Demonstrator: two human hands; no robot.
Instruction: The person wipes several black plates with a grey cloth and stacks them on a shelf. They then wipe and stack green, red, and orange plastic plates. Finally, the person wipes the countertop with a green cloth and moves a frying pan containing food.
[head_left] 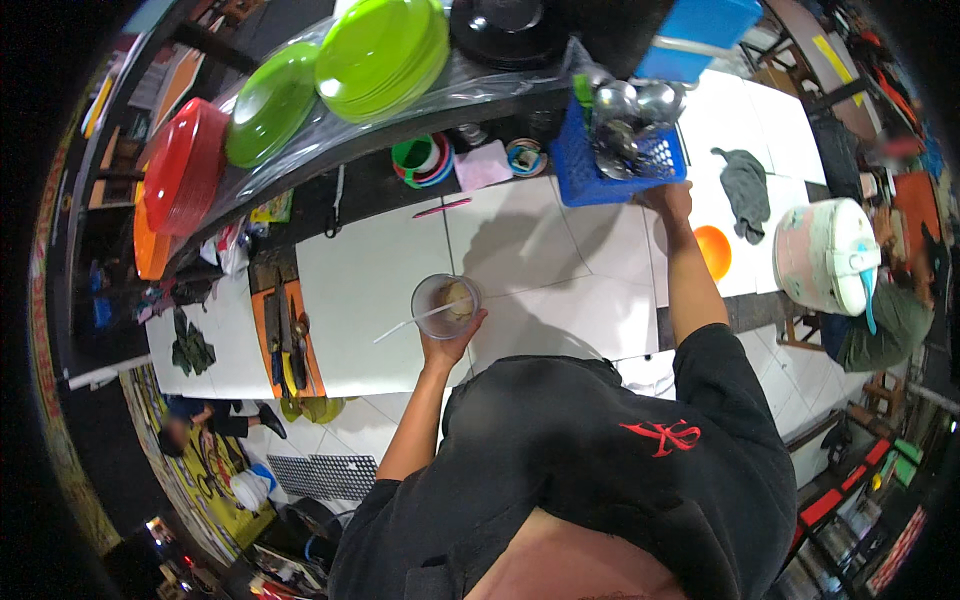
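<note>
My left hand [452, 345] is wrapped round a clear plastic cup [421, 300] above the white tiled counter. Something pale and lumpy lies inside the cup, and a white straw [398, 328] slants out over its rim to the left. My right arm stretches far forward, and my right hand [676, 201] is at the lower right corner of a blue plastic basket [600, 190]. Its fingers are mostly hidden by the basket, so their grip cannot be made out. Several metal spoons and ladles [617, 105] stand in the basket.
Green plates [375, 60] and red plates [186, 165] are stacked on the raised shelf. An orange bowl [712, 253], a grey cloth [744, 195] and a drink cooler [825, 255] are at the right. Knives [285, 335] lie on an orange board at the left. Behind them, people sit.
</note>
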